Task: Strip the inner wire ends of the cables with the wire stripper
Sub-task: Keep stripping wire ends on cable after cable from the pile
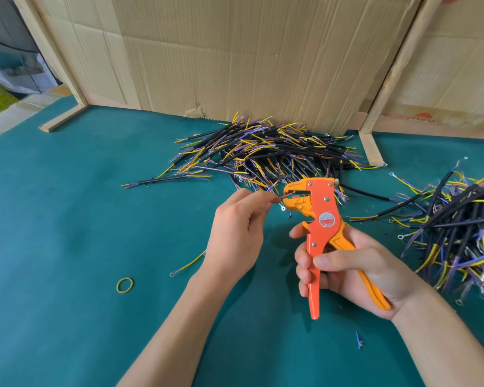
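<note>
Head view: two hands feed a thin wire into an orange wire stripper over the green bench.
Near the bench's front edge lies a yellow rubber band [124, 285]; the left hand [236, 227] pinches a reddish wire [275, 199] whose end sits in the wire stripper [317, 227] head; the right hand [349, 270] has its grip wrapped round the handles. One cable pile [266, 152] lies at the back edge by the cardboard wall [235, 51], and a second heap [464, 230] sits at the right edge.

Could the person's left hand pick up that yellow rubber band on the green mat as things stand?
Probably not right away. The left hand is pinching a thin wire fed into the wire stripper, so it is busy. The rubber band lies in the open on the mat with nothing over it; letting go of the wire would free the way.
</note>
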